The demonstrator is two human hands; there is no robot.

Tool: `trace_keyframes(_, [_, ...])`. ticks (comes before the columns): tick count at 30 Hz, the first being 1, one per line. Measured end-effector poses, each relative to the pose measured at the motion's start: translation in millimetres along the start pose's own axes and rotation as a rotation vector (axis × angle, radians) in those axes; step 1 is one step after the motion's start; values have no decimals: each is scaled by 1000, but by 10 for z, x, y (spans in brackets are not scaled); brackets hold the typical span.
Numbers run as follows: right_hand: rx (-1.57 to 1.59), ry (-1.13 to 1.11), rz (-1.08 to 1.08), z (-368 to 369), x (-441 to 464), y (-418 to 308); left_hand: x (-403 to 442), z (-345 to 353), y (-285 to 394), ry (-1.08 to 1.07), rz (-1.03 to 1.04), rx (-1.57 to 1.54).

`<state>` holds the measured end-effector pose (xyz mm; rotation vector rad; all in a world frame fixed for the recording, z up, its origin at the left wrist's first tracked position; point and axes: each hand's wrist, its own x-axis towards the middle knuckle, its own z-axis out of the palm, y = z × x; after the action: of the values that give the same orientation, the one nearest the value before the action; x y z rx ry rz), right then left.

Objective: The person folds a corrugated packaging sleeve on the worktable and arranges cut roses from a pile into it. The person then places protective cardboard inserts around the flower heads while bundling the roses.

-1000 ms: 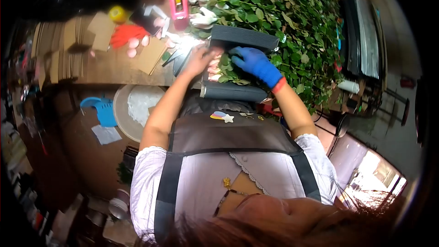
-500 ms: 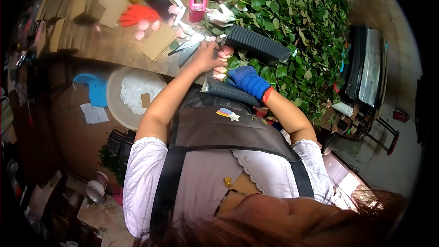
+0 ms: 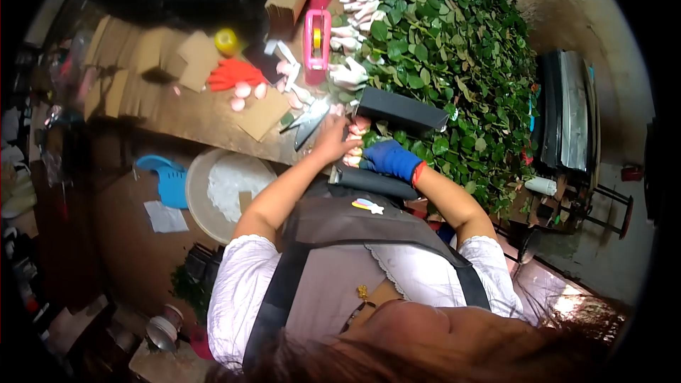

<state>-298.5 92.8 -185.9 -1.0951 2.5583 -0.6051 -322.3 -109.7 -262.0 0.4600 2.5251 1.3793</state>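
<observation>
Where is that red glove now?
In the head view, the red glove lies at left on the table, between a round yellow object and pink petals.

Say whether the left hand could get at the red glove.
Probably yes: the red glove lies uncovered, and the metal blades, card and petals on the way look low. But the left hand is at the pink flowers.

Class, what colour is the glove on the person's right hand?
The glove is blue, with a red cuff; the head view shows it best.
</observation>
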Motion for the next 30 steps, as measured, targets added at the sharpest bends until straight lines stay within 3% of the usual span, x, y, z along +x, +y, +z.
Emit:
trace_keyframes(1, [42,80,-39,52,-22,40,5,-51,5,-50,-23,-15])
trace_keyframes(3, [-15,-304,266,-309,19,-170,82,-303,109,-86,-24,10])
trace_keyframes(4, [-36,-500,420,-431,19,-267,166,-561,284,-116,-209,-51])
trace_keyframes(6, [196,-134,399,-462,-103,-389,401,-980,216,182,-33,-112])
trace_keyframes(8, [441,264,333,-654,-147,-635,697,-1656,332,507,230,129])
trace_keyframes(10, [360,355,341,-749,-201,-763,1048,-2287,533,848,478,202])
trace_keyframes(12, [316,410,348,-772,-227,-768,1288,-2901,927,1163,750,506])
trace_keyframes(14, [313,415,369,-751,-286,-770,1558,-3448,1197,1390,840,726])
trace_keyframes(16, [247,537,284,-712,-309,-753,1677,-3814,1432,1362,606,971])
trace_keyframes(18, [154,527,284,-739,-344,-769,1726,-4087,1552,1024,352,1105])
trace_keyframes(19, [159,521,289,-766,-352,-774,1717,-4245,1570,847,320,1082])
trace_keyframes(20, [189,554,265,-751,-353,-741,1701,-4326,1629,709,339,896])
trace_keyframes(22, [242,585,312,-855,-341,-779,1387,-4001,1835,582,680,141])
trace_keyframes(24, [454,636,319,-981,-275,-784,894,-3542,2200,854,838,362])
trace_keyframes(25, [841,582,449,-1123,-247,-872,707,-3346,2263,899,964,465])
trace_keyframes(26, [1016,557,437,-1136,-226,-811,518,-3138,2287,946,1092,572])
trace_keyframes(29, [1551,562,67,-1356,-110,-798,-2,-2290,2313,612,1122,597])
trace_keyframes(30, [1638,693,152,-1406,-119,-879,-3,-1928,2155,524,1120,470])
